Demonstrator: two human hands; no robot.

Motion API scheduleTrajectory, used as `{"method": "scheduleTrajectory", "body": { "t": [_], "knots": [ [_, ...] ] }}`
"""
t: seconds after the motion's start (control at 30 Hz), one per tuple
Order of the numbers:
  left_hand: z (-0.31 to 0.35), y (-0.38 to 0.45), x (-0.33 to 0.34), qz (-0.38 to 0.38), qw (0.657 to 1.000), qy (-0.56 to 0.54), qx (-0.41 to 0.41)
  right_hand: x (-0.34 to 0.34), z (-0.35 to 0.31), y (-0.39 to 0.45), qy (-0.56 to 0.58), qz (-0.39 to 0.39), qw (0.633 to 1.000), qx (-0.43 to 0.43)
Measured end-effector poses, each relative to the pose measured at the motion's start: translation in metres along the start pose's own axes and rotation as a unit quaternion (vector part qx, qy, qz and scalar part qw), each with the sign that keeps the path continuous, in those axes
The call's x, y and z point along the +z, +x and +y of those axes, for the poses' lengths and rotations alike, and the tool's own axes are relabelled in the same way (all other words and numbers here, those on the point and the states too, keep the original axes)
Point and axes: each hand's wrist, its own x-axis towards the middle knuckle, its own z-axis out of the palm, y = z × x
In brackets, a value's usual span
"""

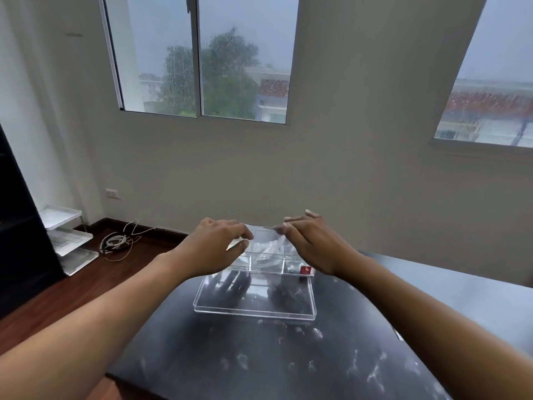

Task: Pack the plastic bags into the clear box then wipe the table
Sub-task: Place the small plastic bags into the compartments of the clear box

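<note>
The left hand (pixel 215 243) pinches one upper corner of a thin clear plastic bag (pixel 266 241) between thumb and fingertips; the right hand (pixel 310 241) grips the opposite corner, its fingertips partly hidden behind the film. The bag (hard to make out against the wall) hangs over a clear compartmented plastic box (pixel 261 264), whose contents are unclear. A clear lid (pixel 255 295) lies just in front on the dark smudged table (pixel 288 356).

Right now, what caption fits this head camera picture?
Left hand and right hand hold a clear plastic bag over a clear divided box.
</note>
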Motion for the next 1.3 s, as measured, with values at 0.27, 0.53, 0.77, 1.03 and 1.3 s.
{"method": "scheduleTrajectory", "body": {
  "t": [0.27,0.53,0.77,1.03,1.3],
  "knots": [
    [0.064,0.006,-0.014,0.079,0.994,-0.049,0.065,-0.05,0.039,-0.057,-0.075,0.0,0.994,0.074],
    [0.147,0.016,0.004,0.033,0.982,-0.051,0.181,-0.091,0.058,-0.145,-0.095,-0.064,0.98,0.164],
    [0.216,0.021,0.039,-0.036,0.968,-0.039,0.244,-0.128,0.066,-0.228,-0.107,-0.098,0.959,0.244],
    [0.263,0.038,0.075,-0.087,0.98,-0.023,0.175,-0.163,0.074,-0.297,-0.094,-0.195,0.904,0.369],
    [0.281,0.055,0.085,-0.17,0.982,-0.055,0.063,-0.145,0.082,-0.298,-0.078,-0.18,0.904,0.379]
  ]
}}
